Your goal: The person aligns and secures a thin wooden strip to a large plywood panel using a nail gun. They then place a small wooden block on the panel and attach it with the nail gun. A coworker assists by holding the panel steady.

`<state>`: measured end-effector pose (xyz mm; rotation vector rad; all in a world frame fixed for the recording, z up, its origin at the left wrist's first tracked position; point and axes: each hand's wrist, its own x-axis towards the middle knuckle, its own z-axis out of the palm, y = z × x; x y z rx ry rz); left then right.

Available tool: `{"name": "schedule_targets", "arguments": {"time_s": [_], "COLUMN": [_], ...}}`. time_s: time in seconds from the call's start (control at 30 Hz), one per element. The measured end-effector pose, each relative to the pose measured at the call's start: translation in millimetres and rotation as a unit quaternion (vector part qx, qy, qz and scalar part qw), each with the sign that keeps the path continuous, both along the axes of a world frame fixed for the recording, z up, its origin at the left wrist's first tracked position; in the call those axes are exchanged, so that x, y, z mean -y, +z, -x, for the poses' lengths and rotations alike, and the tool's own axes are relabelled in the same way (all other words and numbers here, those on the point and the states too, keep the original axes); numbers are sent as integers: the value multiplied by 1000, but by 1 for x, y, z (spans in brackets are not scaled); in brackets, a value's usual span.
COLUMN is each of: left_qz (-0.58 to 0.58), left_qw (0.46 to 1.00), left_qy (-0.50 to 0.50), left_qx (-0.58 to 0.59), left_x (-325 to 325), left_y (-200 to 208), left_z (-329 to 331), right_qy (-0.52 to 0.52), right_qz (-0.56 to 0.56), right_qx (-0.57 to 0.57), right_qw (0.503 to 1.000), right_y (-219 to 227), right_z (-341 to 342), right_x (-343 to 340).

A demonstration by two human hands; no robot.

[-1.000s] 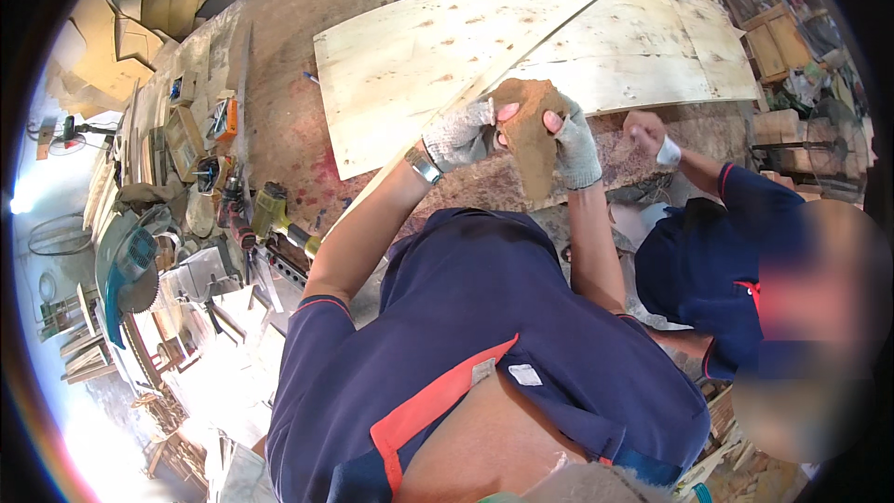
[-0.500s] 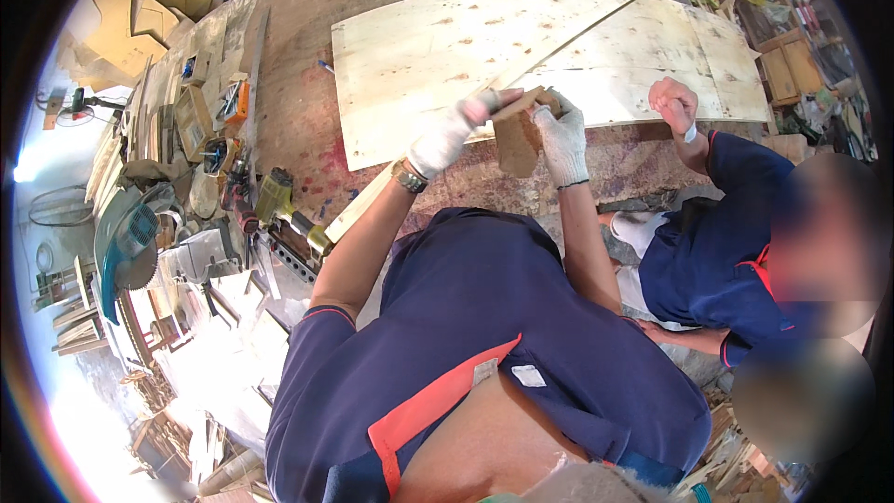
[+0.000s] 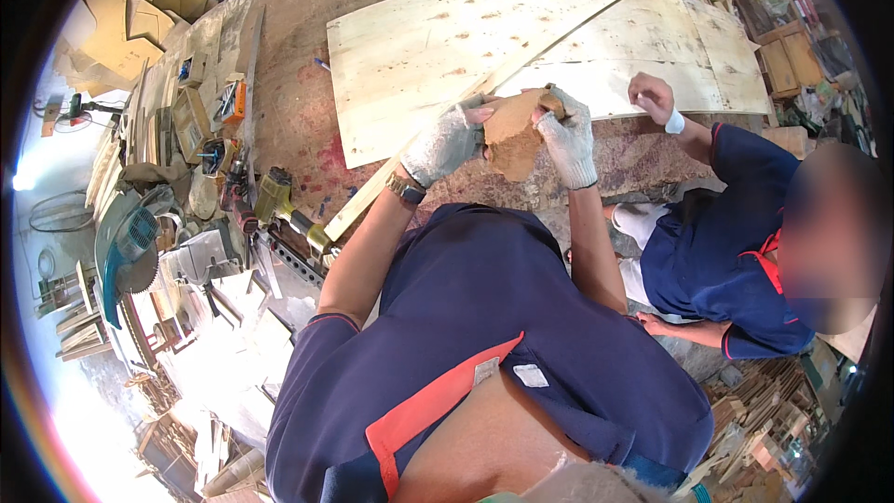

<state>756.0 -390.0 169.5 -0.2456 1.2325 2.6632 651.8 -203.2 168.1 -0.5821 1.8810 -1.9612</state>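
Fingers of left hand, right hand closed on one brown piece; one strip crosses one panel.

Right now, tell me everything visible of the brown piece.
The brown piece looks like a thin sheet, material unclear, with ragged edges and a smoother upper part above a rougher lower one. It seems folded. The left hand grips its left side, the right hand its upper right; behind it in this view lie the board and table.
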Motion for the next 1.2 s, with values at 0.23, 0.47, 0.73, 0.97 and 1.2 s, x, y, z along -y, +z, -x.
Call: {"name": "schedule_targets", "arguments": {"time_s": [0.23,0.47,0.73,0.97,1.2], "left_qz": [327,278,347,387,429], "left_qw": [939,951,923,901,881], "left_qy": [101,122,164,195,199], "left_qx": [-39,-51,-10,-33,-21], "left_x": [4,-7,-21,-25,-27], "left_y": [5,7,29,32,21], "left_z": [-14,-19,-22,-29,-34], "right_qy": [23,45,67,98,52], "right_qz": [167,92,101,170,14], "right_qx": [193,75,82,83,79], "right_qw": [967,992,989,977,995], "right_y": [-6,-3,-5,0,1], "right_z": [-6,-18,-22,-25,-23], "right_x": [5,10,7,8,4]}}
